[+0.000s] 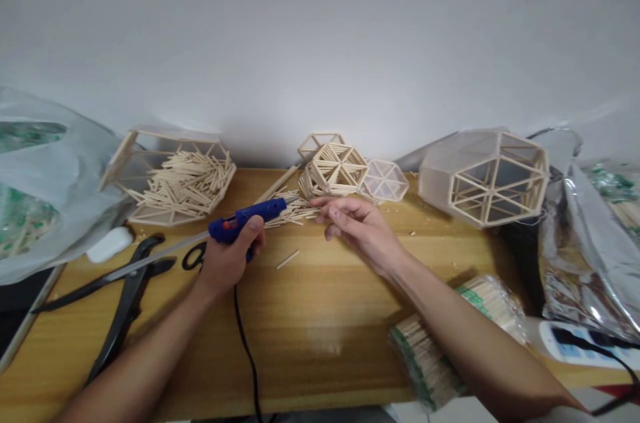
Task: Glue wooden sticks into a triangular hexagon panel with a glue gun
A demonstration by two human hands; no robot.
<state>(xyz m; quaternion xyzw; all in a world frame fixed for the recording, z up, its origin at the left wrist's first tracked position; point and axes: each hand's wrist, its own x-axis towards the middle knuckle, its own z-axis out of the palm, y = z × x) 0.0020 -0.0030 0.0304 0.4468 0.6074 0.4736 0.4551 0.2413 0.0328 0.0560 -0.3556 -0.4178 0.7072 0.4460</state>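
Observation:
My left hand (231, 255) is wrapped round a blue glue gun (250, 216), whose nozzle points right. A long clear glue stick (160, 253) sticks out of its back. Fingers bent and apart, my right hand (357, 226) hovers beside the loose wooden sticks (295, 213); nothing can be made out between its fingers. Just behind it stands a stack of hexagonal stick frames (340, 169), with a pale hexagonal panel (386, 180) to the right. One single stick (288, 259) lies on the wooden table (310, 336) between my hands.
Black pliers (127, 296) and a white case (110, 244) lie left. Behind them, a hexagonal holder (173, 209) contains many sticks. A hexagonal lantern frame (487, 183) stands right. Bagged sticks (430, 356) lie under my right forearm; a power strip (580, 345) is at the right edge.

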